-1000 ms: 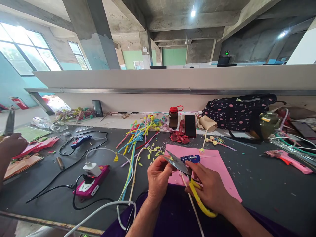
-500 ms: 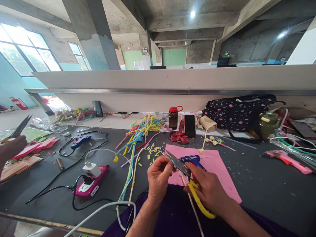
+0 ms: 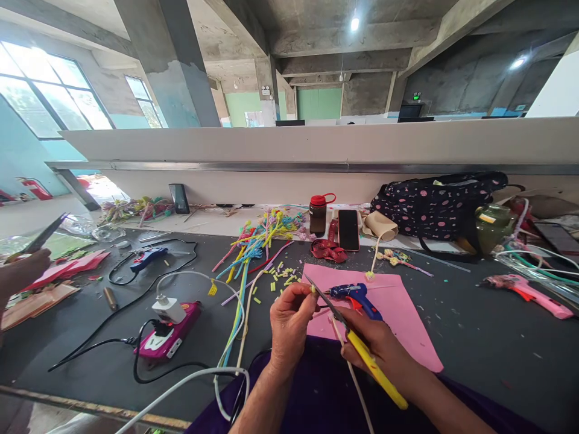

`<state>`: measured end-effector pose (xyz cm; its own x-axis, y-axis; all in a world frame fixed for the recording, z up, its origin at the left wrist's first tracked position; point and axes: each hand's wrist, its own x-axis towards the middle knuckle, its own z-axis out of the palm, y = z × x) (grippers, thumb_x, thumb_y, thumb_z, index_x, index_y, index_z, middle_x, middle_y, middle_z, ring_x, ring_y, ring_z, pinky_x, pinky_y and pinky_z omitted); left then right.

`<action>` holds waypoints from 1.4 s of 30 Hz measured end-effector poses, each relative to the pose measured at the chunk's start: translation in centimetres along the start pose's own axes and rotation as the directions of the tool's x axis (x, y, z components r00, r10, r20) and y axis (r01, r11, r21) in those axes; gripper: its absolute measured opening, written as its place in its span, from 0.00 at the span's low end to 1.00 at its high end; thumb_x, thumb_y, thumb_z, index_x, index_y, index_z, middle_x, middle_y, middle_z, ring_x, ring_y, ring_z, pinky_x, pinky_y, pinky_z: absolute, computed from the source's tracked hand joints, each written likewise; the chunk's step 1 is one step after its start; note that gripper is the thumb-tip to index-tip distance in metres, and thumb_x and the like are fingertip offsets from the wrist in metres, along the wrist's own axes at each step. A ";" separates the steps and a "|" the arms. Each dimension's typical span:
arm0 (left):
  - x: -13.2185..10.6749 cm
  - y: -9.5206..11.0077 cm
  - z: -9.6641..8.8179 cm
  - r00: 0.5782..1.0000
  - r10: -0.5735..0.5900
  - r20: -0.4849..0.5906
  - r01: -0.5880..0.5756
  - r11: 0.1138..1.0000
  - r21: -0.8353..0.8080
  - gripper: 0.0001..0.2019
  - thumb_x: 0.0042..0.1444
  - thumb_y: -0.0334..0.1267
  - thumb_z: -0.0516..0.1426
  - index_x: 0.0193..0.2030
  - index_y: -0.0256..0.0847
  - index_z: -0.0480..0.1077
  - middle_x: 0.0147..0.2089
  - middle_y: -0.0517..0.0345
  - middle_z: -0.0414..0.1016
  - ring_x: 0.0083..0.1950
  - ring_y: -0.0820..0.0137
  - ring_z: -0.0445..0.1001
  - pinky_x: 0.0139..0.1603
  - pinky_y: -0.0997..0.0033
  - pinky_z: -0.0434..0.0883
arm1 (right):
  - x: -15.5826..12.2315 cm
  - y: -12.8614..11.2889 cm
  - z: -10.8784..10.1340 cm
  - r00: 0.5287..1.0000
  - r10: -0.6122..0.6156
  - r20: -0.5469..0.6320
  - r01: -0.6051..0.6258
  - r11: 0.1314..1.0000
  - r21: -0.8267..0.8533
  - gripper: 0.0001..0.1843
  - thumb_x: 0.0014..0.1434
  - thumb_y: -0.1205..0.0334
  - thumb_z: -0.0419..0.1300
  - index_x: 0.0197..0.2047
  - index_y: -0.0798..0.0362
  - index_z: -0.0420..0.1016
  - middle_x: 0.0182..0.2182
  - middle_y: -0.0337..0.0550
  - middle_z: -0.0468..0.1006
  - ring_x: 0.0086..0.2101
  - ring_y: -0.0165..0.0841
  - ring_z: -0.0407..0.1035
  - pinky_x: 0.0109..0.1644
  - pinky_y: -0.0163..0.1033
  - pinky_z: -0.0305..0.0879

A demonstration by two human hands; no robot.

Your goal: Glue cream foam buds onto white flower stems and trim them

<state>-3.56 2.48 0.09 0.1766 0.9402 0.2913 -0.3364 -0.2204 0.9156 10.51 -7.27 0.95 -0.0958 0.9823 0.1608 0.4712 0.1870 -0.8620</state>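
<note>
My left hand (image 3: 289, 325) is closed in a pinch, with a small pale yellow piece (image 3: 313, 290) at its fingertips. Yellow-handled scissors (image 3: 377, 371) are in my right hand (image 3: 384, 343), their blades pointing up and left beside the pinched piece. Just behind the hands, a blue glue gun (image 3: 359, 295) lies on a pink sheet (image 3: 414, 328). A thin cream cord (image 3: 358, 389) runs from the sheet down over the dark purple cloth on my lap (image 3: 312, 392). Several short yellow-green pieces (image 3: 283, 275) are scattered on the table beyond my left hand.
At the left edge, another person's hand (image 3: 29, 268) holds scissors (image 3: 45, 232). A magenta power strip (image 3: 183, 331) and cables lie left of me. Behind are colourful fuzzy stems (image 3: 271, 232), a red-capped bottle (image 3: 318, 217) and a phone (image 3: 348, 229). A pink glue gun (image 3: 529, 292) lies right.
My right hand has turned the scissors, so the blades now appear edge-on and the handles sit lower right. More of the blue glue gun shows. The other person's scissors have shifted slightly right.
</note>
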 end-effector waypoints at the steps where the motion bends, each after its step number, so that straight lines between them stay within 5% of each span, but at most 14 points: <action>1: 0.0 0.0 0.0 1.000 -0.003 0.012 0.003 1.000 -0.004 0.04 0.48 0.35 0.61 0.28 0.39 0.70 0.25 0.65 0.68 0.23 0.79 0.66 0.22 0.81 0.62 | 0.0 -0.1 -0.1 1.000 0.007 0.018 -0.008 0.998 0.057 0.25 0.58 0.66 0.54 0.59 0.45 0.60 0.22 0.32 0.58 0.22 0.28 0.54 0.26 0.33 0.52; 5: -0.2 0.2 0.1 0.997 -0.039 0.066 0.041 0.999 -0.026 0.04 0.49 0.35 0.60 0.29 0.37 0.70 0.27 0.62 0.71 0.23 0.79 0.66 0.22 0.81 0.62 | 0.1 0.4 -0.1 1.000 0.010 0.020 -0.014 0.967 0.254 0.21 0.61 0.58 0.52 0.57 0.49 0.61 0.23 0.33 0.57 0.22 0.27 0.51 0.25 0.33 0.50; 14: -0.9 0.9 0.9 0.924 -0.188 0.333 0.214 0.976 -0.045 0.07 0.52 0.37 0.58 0.30 0.37 0.64 0.30 0.58 0.74 0.20 0.79 0.67 0.19 0.79 0.64 | 0.6 0.7 -0.5 0.943 0.149 -0.297 -0.010 0.906 0.424 0.24 0.50 0.63 0.63 0.51 0.50 0.65 0.28 0.34 0.66 0.29 0.27 0.62 0.33 0.32 0.61; 20: -1.7 1.0 1.7 0.800 -0.342 0.492 0.343 0.935 0.091 0.08 0.50 0.37 0.59 0.29 0.38 0.63 0.25 0.60 0.72 0.17 0.80 0.64 0.17 0.80 0.61 | 0.2 0.4 -1.4 0.959 0.173 -0.224 -0.032 0.852 0.523 0.27 0.51 0.59 0.62 0.54 0.50 0.61 0.30 0.36 0.68 0.21 0.23 0.59 0.21 0.28 0.56; 22: -2.0 0.8 2.0 0.779 -0.367 0.508 0.329 0.930 0.167 0.07 0.49 0.36 0.58 0.27 0.37 0.64 0.22 0.61 0.69 0.17 0.79 0.63 0.18 0.80 0.61 | 0.1 0.4 -1.7 0.968 0.156 -0.199 -0.027 0.847 0.530 0.27 0.51 0.58 0.62 0.54 0.50 0.61 0.30 0.36 0.68 0.20 0.21 0.57 0.19 0.27 0.53; 32: -2.1 0.1 2.3 0.843 -0.236 0.483 0.026 0.916 0.401 0.04 0.47 0.32 0.58 0.24 0.37 0.68 0.22 0.63 0.67 0.22 0.78 0.61 0.21 0.80 0.58 | 0.1 -0.4 -2.2 0.973 0.134 -0.187 -0.030 0.880 0.474 0.23 0.50 0.68 0.59 0.51 0.50 0.65 0.26 0.33 0.65 0.23 0.23 0.58 0.26 0.29 0.57; 35: -2.1 0.3 2.4 0.825 -0.317 0.467 0.169 0.928 0.332 0.04 0.49 0.34 0.58 0.27 0.37 0.68 0.23 0.62 0.69 0.21 0.78 0.65 0.21 0.80 0.61 | 0.1 -0.4 -2.1 0.965 0.166 -0.202 -0.051 0.877 0.478 0.23 0.51 0.67 0.59 0.51 0.50 0.64 0.26 0.32 0.65 0.21 0.22 0.56 0.22 0.28 0.55; 38: -2.0 0.5 2.5 0.744 -0.427 0.514 0.382 0.903 0.197 0.09 0.48 0.37 0.60 0.36 0.37 0.69 0.31 0.57 0.74 0.22 0.76 0.70 0.19 0.79 0.64 | 0.1 -0.1 -2.0 0.943 0.172 -0.283 -0.013 0.874 0.486 0.22 0.52 0.65 0.58 0.51 0.49 0.63 0.27 0.33 0.67 0.19 0.22 0.57 0.20 0.29 0.56; 42: -2.0 0.4 2.7 0.708 -0.456 0.539 0.480 0.871 0.107 0.10 0.48 0.39 0.61 0.33 0.35 0.70 0.31 0.53 0.77 0.20 0.75 0.71 0.16 0.80 0.63 | 0.1 0.0 -1.8 0.918 0.135 -0.373 0.052 0.891 0.451 0.24 0.52 0.64 0.58 0.53 0.50 0.60 0.27 0.34 0.67 0.19 0.23 0.59 0.20 0.29 0.58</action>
<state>-1.58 -0.14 0.60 0.7769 0.6266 -0.0622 -0.1089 0.2310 0.9668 12.06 -7.14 1.85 0.3030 0.9295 0.2101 0.0195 0.2144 -0.9766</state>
